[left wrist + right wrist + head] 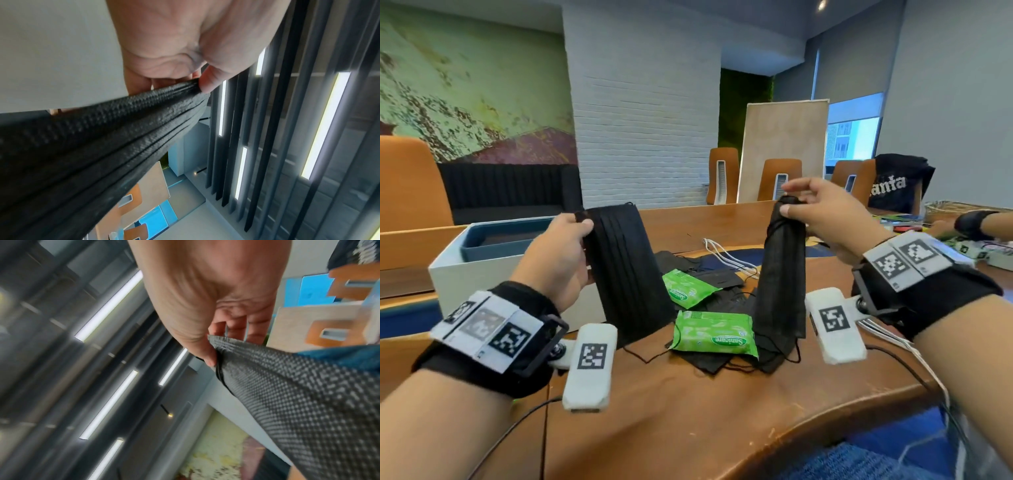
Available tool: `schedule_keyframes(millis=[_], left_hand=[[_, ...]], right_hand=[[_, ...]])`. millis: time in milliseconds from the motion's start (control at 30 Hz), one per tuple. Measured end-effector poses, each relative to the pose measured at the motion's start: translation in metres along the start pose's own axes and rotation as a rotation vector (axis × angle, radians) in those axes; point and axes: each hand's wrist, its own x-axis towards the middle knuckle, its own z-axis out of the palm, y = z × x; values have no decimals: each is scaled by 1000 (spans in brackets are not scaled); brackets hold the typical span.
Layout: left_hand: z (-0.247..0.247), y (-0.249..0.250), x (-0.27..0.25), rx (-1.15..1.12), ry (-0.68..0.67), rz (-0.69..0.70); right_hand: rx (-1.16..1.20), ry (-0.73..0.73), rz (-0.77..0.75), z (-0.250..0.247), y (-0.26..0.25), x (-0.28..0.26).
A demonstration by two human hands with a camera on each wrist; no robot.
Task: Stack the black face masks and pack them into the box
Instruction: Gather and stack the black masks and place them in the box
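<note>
Stacking step: left hand (558,255) grips the mask stack (625,274); right hand (825,219), at 3 o'clock, pinches one mask (782,281), which must join next.

an office meeting room: a long wooden conference table (722,404) ringed by orange office chairs (722,174), a white brick pillar (643,102), a landscape wall mural (472,85), a window roller blind (856,58), and linear ceiling lights (324,125).
</note>
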Motion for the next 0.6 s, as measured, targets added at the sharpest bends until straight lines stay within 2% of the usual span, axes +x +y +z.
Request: schedule_keyframes(millis=[100,200,333,467,533,600], left_hand=[[-13,-11,-3,-59,0,-6],[-25,-17,-7,-60,-15,-29],[-39,-22,-10,-54,-4,-66],[-47,-24,-13,-85,12,-61],[-51,-23,-15,-104,30,-50],[-54,-23,-16,-113,41,-47]], right_hand=[[141,-48,-30,1,-29,-7],[186,-104,-89,5,-51,-13],[220,-259,-153,24,-65,-18],[410,-404,-149,50,-66,-15],[453,-412,-119,58,-61,-11],[398,-388,-42,61,-48,-5]])
